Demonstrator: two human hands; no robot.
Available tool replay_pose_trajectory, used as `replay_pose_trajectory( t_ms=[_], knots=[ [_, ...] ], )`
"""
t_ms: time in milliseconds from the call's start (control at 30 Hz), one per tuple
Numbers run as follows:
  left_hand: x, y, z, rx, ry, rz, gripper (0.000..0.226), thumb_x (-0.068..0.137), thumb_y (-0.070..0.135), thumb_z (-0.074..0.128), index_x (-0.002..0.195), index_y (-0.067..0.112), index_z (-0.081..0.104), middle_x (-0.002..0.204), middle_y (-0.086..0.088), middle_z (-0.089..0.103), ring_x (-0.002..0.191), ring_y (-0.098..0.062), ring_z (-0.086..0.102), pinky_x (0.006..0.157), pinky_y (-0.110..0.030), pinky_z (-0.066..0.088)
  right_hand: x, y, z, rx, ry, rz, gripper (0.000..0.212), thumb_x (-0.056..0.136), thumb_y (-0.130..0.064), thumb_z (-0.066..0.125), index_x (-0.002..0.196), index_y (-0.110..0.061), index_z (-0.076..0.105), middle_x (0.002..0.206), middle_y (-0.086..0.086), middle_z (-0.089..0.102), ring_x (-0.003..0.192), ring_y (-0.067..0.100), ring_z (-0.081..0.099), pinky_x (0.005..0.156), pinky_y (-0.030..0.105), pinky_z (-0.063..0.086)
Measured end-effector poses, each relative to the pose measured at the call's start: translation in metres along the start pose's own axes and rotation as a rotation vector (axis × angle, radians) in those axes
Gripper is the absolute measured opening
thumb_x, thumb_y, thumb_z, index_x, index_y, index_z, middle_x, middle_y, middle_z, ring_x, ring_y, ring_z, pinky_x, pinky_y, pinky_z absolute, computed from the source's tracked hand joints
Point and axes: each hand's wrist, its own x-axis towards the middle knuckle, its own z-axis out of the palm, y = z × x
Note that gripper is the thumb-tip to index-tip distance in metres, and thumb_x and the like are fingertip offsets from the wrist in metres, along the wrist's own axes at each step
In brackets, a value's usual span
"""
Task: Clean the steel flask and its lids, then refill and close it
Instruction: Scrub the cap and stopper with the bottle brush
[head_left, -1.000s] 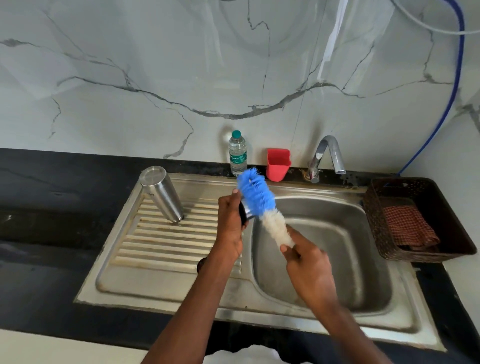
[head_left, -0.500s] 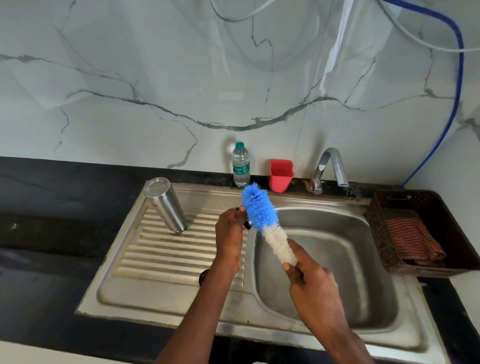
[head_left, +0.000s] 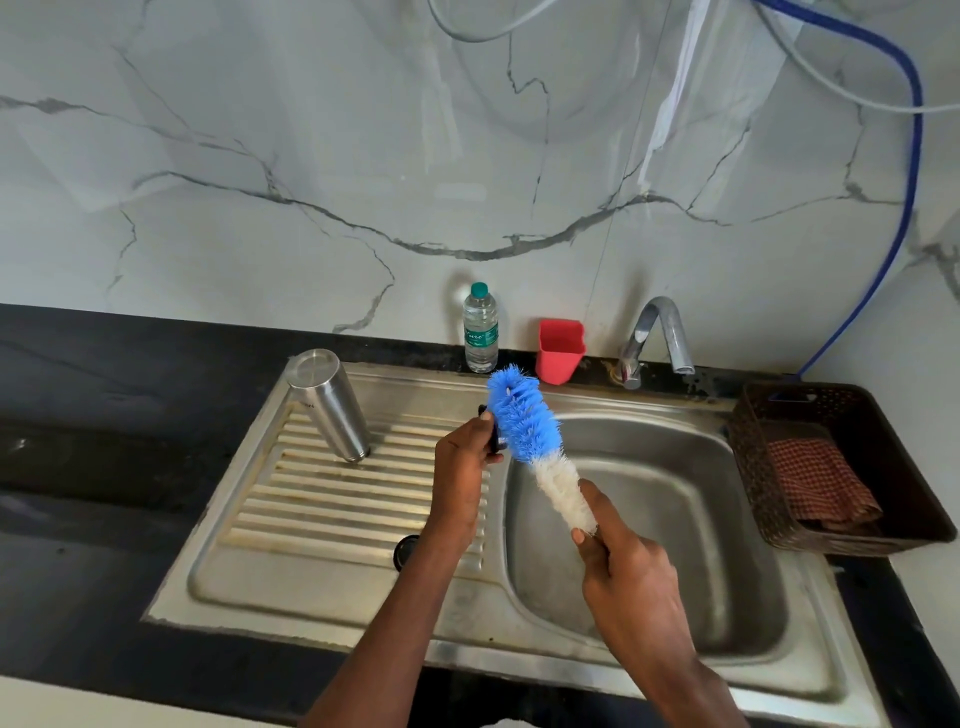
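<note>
- One small black lid (head_left: 493, 439) sits in the curled fingers of the left hand (head_left: 462, 467), mostly hidden by them; it is held above the seam between drainboard and basin.
- One bottle brush (head_left: 540, 447), blue bristles at the tip and white ones lower down, is gripped at the base of its white part by the right hand (head_left: 623, 587); the blue bristles touch the lid.
- One steel flask (head_left: 330, 405) stands inverted on the ribbed drainboard (head_left: 322, 499), well to the left of the left hand.
- One second dark lid (head_left: 405, 551) lies on the drainboard just beside the left wrist, partly hidden by it.
- One sink basin (head_left: 675, 519) lies under the right hand.
- Beyond the brush tip, along the wall: one plastic water bottle (head_left: 480, 327), one red cup (head_left: 560, 351), one tap (head_left: 660, 332).
- Far right of the right hand, one brown basket (head_left: 904, 467) holds one checked cloth (head_left: 821, 483).
</note>
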Motion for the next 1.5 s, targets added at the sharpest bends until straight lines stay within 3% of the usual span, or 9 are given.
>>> replay_pose_trajectory(
  t_ms=[167, 300, 433, 600, 900, 1033, 1233, 1367, 1500],
  knots=[
    [-0.007, 0.005, -0.001, 0.128, -0.127, 0.114, 0.041, 0.110, 0.046, 0.046, 0.107, 0.022, 0.080, 0.107, -0.002, 0.082, 0.108, -0.019, 0.076, 0.094, -0.030, 0.059, 0.013, -0.014, -0.016, -0.063, -0.048, 0.041, 0.054, 0.103, -0.021, 0.055, 0.150, -0.045, 0.043, 0.085, -0.005, 0.067, 0.066, 0.009, 0.058, 0.059, 0.025, 0.042],
    [0.001, 0.005, -0.016, 0.364, -0.173, 0.219, 0.076, 0.100, 0.076, 0.044, 0.092, 0.006, 0.072, 0.082, -0.002, 0.069, 0.080, -0.015, 0.061, 0.079, -0.036, 0.048, 0.041, -0.013, -0.037, -0.042, -0.067, 0.059, 0.058, 0.098, -0.022, 0.060, 0.141, -0.058, 0.046, 0.104, -0.004, 0.075, 0.089, 0.019, 0.068, 0.075, 0.034, 0.054],
    [0.004, 0.016, -0.030, 0.353, -0.154, 0.185, 0.055, 0.107, 0.064, 0.037, 0.113, 0.030, 0.080, 0.104, 0.010, 0.081, 0.104, -0.007, 0.073, 0.090, -0.022, 0.054, 0.024, -0.017, -0.038, -0.209, -0.110, -0.045, 0.064, 0.099, -0.021, 0.057, 0.150, -0.054, 0.035, 0.092, -0.001, 0.071, 0.078, 0.020, 0.067, 0.070, 0.038, 0.054],
    [-0.010, 0.008, -0.022, 0.506, -0.211, 0.173, 0.058, 0.102, 0.067, 0.046, 0.060, 0.028, 0.055, 0.062, 0.015, 0.047, 0.064, -0.004, 0.045, 0.064, -0.027, 0.037, 0.040, -0.018, -0.030, -0.295, -0.144, -0.005, 0.062, 0.098, -0.026, 0.056, 0.150, -0.053, 0.034, 0.110, 0.009, 0.074, 0.092, 0.032, 0.071, 0.080, 0.043, 0.058],
    [0.009, 0.001, -0.039, 0.391, -0.254, 0.086, 0.066, 0.092, 0.084, 0.048, 0.089, 0.021, 0.067, 0.093, 0.002, 0.068, 0.090, -0.015, 0.061, 0.088, -0.028, 0.045, 0.063, -0.025, -0.051, -0.292, -0.215, -0.046, 0.053, 0.098, -0.024, 0.054, 0.143, -0.052, 0.047, 0.115, -0.002, 0.072, 0.100, 0.025, 0.070, 0.083, 0.038, 0.055],
    [0.006, 0.014, -0.043, 0.063, -0.259, -0.048, 0.066, 0.100, 0.061, 0.045, 0.121, 0.007, 0.074, 0.118, -0.016, 0.077, 0.116, -0.031, 0.072, 0.108, -0.046, 0.050, 0.107, -0.003, -0.054, 0.478, -0.552, 0.333, 0.033, 0.105, -0.010, 0.052, 0.124, -0.034, 0.064, 0.057, -0.003, 0.044, 0.037, 0.006, 0.033, 0.037, 0.013, 0.025],
    [0.011, 0.012, -0.045, -0.345, -0.318, -0.266, 0.084, 0.099, 0.074, 0.031, 0.136, 0.008, 0.067, 0.148, -0.021, 0.060, 0.135, -0.034, 0.057, 0.123, -0.066, 0.018, 0.112, 0.036, -0.023, 1.205, -0.933, 0.463, 0.011, 0.093, -0.013, 0.066, 0.095, -0.017, 0.055, 0.061, -0.001, 0.035, 0.037, 0.001, 0.027, 0.034, 0.008, 0.023],
    [0.014, 0.019, -0.035, -0.528, -0.379, -0.362, 0.093, 0.098, 0.076, 0.030, 0.156, 0.006, 0.047, 0.157, -0.019, 0.051, 0.149, -0.035, 0.046, 0.122, -0.071, 0.018, 0.100, 0.054, 0.002, 1.524, -0.988, 0.511, 0.025, 0.080, -0.013, 0.087, 0.081, -0.014, 0.062, 0.061, -0.003, 0.038, 0.041, 0.003, 0.022, 0.032, 0.013, 0.019],
    [0.013, 0.017, -0.031, -0.682, -0.432, -0.430, 0.099, 0.093, 0.080, 0.037, 0.157, 0.006, 0.046, 0.161, -0.018, 0.047, 0.151, -0.034, 0.042, 0.119, -0.077, 0.015, 0.091, 0.062, 0.013, 1.599, -0.929, 0.536, 0.039, 0.077, -0.010, 0.089, 0.097, -0.014, 0.055, 0.062, -0.002, 0.037, 0.043, 0.004, 0.021, 0.031, 0.014, 0.023]
  ],
)
